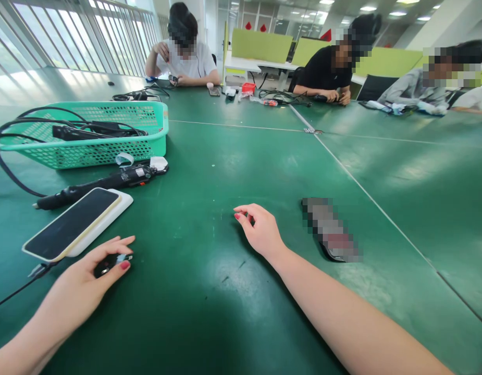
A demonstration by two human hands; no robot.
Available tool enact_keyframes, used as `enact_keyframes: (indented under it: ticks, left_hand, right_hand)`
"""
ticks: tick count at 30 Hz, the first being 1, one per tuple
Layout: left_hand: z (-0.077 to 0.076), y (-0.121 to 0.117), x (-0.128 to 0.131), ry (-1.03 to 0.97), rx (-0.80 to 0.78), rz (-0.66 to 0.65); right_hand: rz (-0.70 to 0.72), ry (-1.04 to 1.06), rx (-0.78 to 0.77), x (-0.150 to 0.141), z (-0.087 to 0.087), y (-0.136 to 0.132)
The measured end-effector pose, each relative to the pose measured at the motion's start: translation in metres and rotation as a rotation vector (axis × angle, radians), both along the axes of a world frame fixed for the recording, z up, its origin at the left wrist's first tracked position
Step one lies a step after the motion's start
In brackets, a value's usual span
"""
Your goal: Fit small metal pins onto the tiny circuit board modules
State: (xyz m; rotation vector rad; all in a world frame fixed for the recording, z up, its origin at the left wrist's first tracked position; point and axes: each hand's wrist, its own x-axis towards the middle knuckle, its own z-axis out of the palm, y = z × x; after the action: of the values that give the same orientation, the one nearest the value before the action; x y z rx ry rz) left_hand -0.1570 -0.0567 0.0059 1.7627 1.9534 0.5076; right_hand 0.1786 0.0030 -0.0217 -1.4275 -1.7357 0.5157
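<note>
On the green table, a mint basket sat far left, a phone nearer. The left hand pinched a small black plug in its fingers near the phone; the right hand rested mid-table, fingers loose, grasping nothing.

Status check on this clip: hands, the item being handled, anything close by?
Left hand pinching small black part on green table. Right hand empty, fingers curled, resting on table. Phone on white pad beside left hand; black power tool behind it.
</note>
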Motion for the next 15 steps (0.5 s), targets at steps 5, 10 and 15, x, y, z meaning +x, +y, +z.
enact_keyframes:
  ticks: [5,10,15]
  left_hand:
    - [-0.002,0.021,0.063,-0.238,-0.030,-0.075]
    - [0.001,0.051,0.141,-0.655,-0.047,-0.192]
    - [0.006,0.059,0.171,-1.021,-0.056,-0.124]
  right_hand:
    - [0.054,-0.003,-0.026,-0.003,0.000,-0.001]
    - [0.109,-0.087,-0.016,-0.002,-0.003,0.000]
    - [0.125,-0.125,-0.040,0.003,-0.006,0.003]
